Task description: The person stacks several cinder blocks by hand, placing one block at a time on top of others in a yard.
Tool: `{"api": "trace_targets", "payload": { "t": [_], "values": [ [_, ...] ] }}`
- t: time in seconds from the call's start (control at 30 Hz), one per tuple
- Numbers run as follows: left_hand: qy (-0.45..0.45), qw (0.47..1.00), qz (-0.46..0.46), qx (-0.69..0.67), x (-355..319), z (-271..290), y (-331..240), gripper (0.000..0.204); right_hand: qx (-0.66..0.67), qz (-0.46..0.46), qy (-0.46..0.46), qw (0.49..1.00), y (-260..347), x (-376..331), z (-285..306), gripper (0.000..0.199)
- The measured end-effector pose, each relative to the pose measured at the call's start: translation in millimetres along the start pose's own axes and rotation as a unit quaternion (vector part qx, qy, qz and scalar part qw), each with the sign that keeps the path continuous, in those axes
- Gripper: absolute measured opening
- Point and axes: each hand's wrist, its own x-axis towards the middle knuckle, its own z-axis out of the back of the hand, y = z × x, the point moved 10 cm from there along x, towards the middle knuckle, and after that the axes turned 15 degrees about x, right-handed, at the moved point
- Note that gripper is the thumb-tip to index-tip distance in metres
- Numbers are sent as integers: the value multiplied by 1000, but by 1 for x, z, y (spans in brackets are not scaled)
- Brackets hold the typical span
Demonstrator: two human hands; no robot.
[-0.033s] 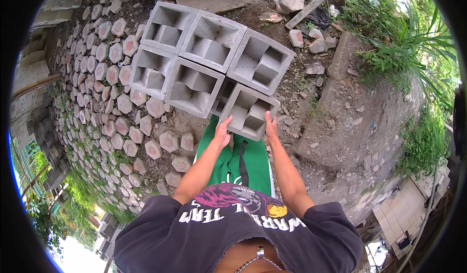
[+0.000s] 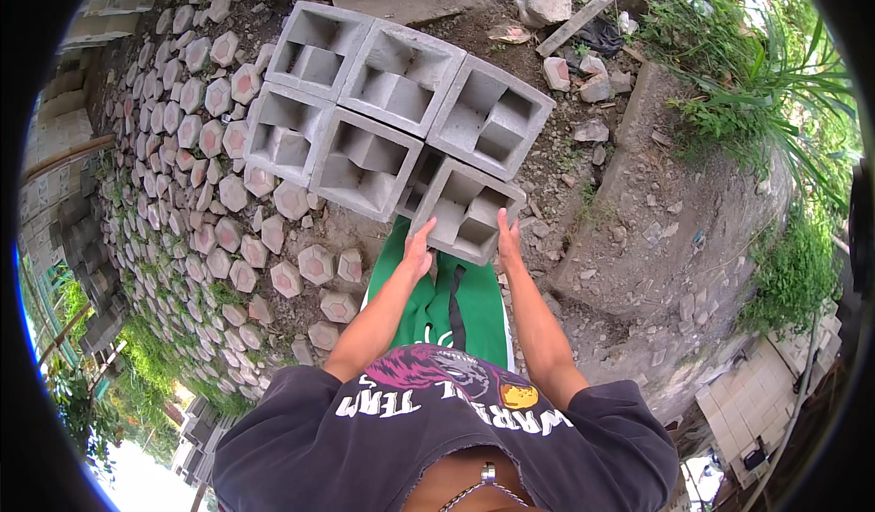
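A grey hollow concrete block (image 2: 474, 204) is gripped between my two hands at the near right end of a block stack. My left hand (image 2: 417, 248) presses its left side, thumb at the upper edge. On the opposite side my right hand (image 2: 509, 237) holds the block, thumb up along the rim. The fingers below are partly hidden. Several matching blocks stand close together beyond it, among them a near block (image 2: 365, 164) and a far right block (image 2: 489, 116). Part of a lower block (image 2: 421, 176) shows beside the held one, whose far edge overlaps the stack in view.
Hexagonal pavers (image 2: 218, 97) cover the ground on the left. To the right lie a dirt slope with rubble (image 2: 591, 130) and a raised concrete edge (image 2: 635, 102). A wooden plank (image 2: 597, 9) rests at the far right, near green plants (image 2: 720, 65).
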Motion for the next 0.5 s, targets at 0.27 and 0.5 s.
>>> {"api": "trace_targets", "payload": {
  "t": [0.27,0.5],
  "values": [
    [13,1000,-20,-14,3,-1,7,65,120,-8,-40,992,-1,7,-10,80],
    [62,992,-58,-97,11,-7,-2,52,220,-68,24,973,-19,16,-21,59]
  ]
}}
